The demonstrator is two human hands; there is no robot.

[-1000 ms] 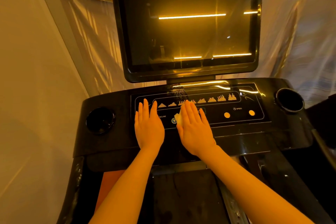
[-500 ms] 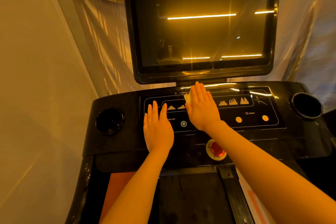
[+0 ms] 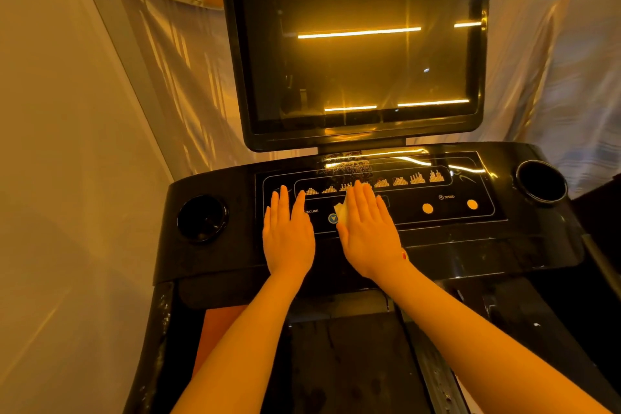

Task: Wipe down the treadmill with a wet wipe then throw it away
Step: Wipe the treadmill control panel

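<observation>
now the right hand (image 3: 368,228) has slid back down toward the person from the top edge of the panel, where it was half a second ago, and lies flat with fingers straight and close together, pressing the wet wipe (image 3: 341,212) onto the control panel (image 3: 447,208); only a pale corner of the wipe peeks out at the thumb side. that reads as one pass of a back-and-forth stroke, so wiping is under way and the throwing away is not yet near. the left hand (image 3: 288,232) stays flat just beside it, fingers straight, holding nothing. a wet, beaded patch (image 3: 346,163) shows higher on the panel. to either side sit the cup holders (image 3: 202,218), and the dark screen (image 3: 356,47) stands beyond, likely untouched. nothing blocks the stroke; the raised buttons (image 3: 427,208) could snag the wipe.
</observation>
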